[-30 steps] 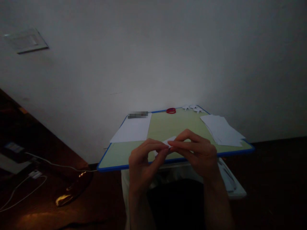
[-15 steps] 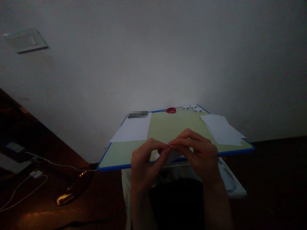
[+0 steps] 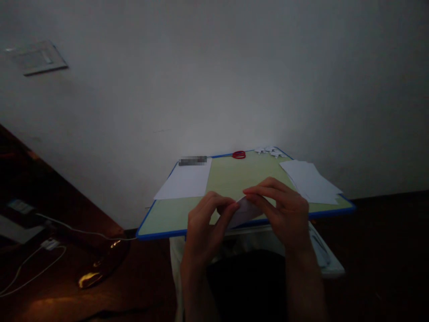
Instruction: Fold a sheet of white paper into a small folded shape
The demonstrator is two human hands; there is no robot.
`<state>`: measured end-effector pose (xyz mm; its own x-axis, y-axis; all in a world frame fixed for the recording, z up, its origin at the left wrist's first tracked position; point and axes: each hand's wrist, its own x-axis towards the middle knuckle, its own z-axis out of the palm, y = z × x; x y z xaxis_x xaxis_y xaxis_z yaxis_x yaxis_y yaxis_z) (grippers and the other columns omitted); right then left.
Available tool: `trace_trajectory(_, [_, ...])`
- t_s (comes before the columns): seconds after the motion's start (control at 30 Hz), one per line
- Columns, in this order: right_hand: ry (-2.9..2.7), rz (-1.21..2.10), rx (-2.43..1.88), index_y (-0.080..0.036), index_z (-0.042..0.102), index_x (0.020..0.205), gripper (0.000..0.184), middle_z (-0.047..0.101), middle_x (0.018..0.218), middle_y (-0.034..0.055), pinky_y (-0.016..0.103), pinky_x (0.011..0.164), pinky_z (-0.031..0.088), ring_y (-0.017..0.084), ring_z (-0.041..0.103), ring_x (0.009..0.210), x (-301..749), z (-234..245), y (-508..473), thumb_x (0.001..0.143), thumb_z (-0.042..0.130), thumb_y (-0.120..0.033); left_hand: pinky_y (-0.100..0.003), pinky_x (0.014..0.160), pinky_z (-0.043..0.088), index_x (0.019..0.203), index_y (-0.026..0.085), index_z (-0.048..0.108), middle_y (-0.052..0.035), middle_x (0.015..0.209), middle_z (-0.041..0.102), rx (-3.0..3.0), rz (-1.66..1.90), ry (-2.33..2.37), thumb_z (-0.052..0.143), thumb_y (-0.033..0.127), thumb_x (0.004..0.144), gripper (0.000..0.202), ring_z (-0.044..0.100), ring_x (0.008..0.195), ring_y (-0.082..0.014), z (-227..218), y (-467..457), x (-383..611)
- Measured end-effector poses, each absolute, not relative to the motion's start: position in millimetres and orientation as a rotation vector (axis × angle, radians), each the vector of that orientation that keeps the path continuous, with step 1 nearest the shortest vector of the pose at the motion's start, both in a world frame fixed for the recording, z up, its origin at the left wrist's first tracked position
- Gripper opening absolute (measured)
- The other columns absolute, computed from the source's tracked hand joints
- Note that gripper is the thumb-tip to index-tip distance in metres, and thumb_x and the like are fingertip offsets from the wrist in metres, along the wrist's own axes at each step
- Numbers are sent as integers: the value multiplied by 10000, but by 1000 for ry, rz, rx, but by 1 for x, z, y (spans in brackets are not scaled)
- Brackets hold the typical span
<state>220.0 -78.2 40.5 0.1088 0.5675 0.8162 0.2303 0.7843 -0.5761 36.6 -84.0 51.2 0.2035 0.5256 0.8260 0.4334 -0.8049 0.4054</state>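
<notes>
Between my two hands a small piece of white paper [image 3: 244, 212] is held up over the near edge of the table. My left hand [image 3: 208, 220] pinches its upper left part between thumb and fingers. At the upper right edge, my right hand [image 3: 280, 209] pinches the same paper with thumb and fingertips. The paper slants, higher on the right, and its lower part hangs toward me. My fingers cover some of its edges, so I cannot tell its full shape.
White sheets lie on the green table [image 3: 228, 179]: one at left [image 3: 187, 181], a stack [image 3: 311, 181] at right. Red-handled scissors [image 3: 239, 154] and folded or cut white paper pieces [image 3: 270, 151] are at the back. A lower shelf [image 3: 326, 259] shows below.
My fingertips, close together before, have moved apart; the right hand shifted slightly right. More of the white paper now shows between them.
</notes>
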Motion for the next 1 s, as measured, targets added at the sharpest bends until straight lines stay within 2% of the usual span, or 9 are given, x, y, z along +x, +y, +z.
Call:
trace_trajectory(0.07, [-1447,259,-715,-310,859,980,119,752,850,-3,315,668,579,172,682,759,223,41,-78,957,802,-208,-235,644,517,932,208,714,10,783,697,2379,1682,947,730,145,990,87,652,694,-130,51,-84,34])
trace_trajectory(0.2, [-1202,175,-759,-288,828,911,101,756,845,6,338,703,573,192,690,793,243,40,-77,973,769,-234,-241,632,495,835,209,691,30,720,668,2346,1706,1134,739,157,973,155,619,646,-126,45,-79,15])
trace_trajectory(0.27, [-1147,125,-755,-287,824,897,68,751,836,4,341,707,556,197,682,797,256,37,-76,935,812,-233,-247,636,482,819,211,698,31,723,688,2255,1763,1242,737,171,973,164,625,662,-130,38,-77,3])
trace_trajectory(0.37, [-1146,112,-748,-284,822,885,65,735,814,3,324,651,520,193,661,773,265,34,-76,931,818,-238,-267,701,496,878,221,717,21,804,706,2038,1957,1239,734,187,987,116,650,748,-146,31,-76,-7])
trace_trajectory(0.5, [-1207,165,-700,-291,818,905,94,733,827,-5,318,641,510,182,653,775,251,36,-78,952,788,-216,-308,794,519,1032,250,766,-10,943,731,2090,1875,1018,744,226,998,47,671,884,-174,35,-82,3])
trace_trajectory(0.63, [-1266,168,-624,-306,816,944,154,726,828,-10,324,622,483,182,648,772,233,41,-83,954,775,-158,-374,883,536,1163,258,776,-49,1072,752,2205,1781,843,838,245,936,236,684,1017,-221,44,-87,20])
trace_trajectory(0.8, [-1297,193,-538,-306,810,979,229,733,846,-16,325,662,510,177,656,795,225,41,-85,945,766,-84,-366,810,546,1115,254,795,-28,990,777,2212,1788,675,817,117,933,228,695,922,-195,45,-88,25])
trace_trajectory(1.0, [-1324,176,-480,-290,812,996,248,740,858,-31,300,680,521,157,667,818,224,39,-80,933,777,-53,-356,771,546,1104,234,807,-24,977,782,2204,1817,606,809,54,913,263,699,894,-180,44,-86,26])
